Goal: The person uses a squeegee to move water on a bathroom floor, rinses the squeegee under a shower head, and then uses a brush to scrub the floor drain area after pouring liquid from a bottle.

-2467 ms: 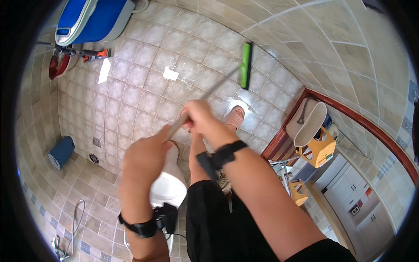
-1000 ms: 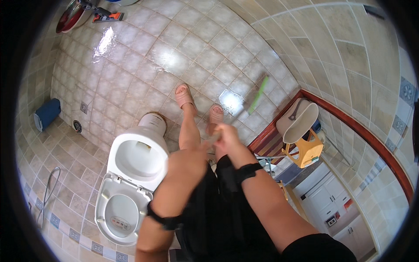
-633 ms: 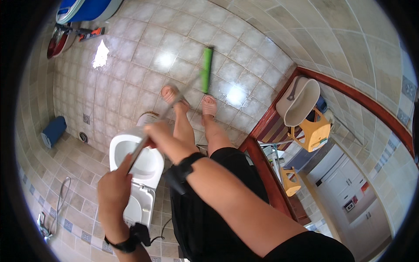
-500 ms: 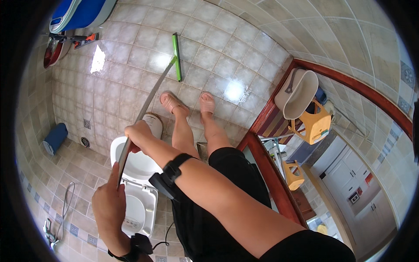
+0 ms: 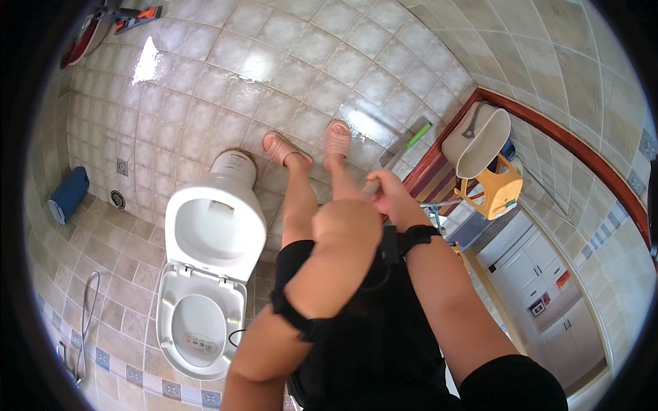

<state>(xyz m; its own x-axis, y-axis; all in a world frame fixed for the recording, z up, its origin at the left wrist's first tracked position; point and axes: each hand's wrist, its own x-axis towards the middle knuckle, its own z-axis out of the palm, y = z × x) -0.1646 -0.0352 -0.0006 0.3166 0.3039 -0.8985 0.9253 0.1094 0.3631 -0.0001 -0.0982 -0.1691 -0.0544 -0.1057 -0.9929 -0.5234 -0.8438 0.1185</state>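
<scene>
The floor squeegee's green head is on the wet tiles at the right, close to the door threshold, smeared by motion. Its grey pole is mostly lost in blur and behind my hands. My right hand, fingers curled, grips the pole in front of my right leg. Nearer to me, my left hand is closed in a blurred fist on the pole's upper part; its fingers are hidden. Both wrists wear black bands. My feet in pink slippers stand just beyond the hands.
A white toilet with its lid raised stands at my left. By the red-brown door frame at the right are a beige bin and a yellow stool. A blue bin lies by the left wall.
The squeegee head has swept from the floor ahead to the right, near the threshold. Both hands have swung right from over the toilet to before my legs. The view has shifted.
</scene>
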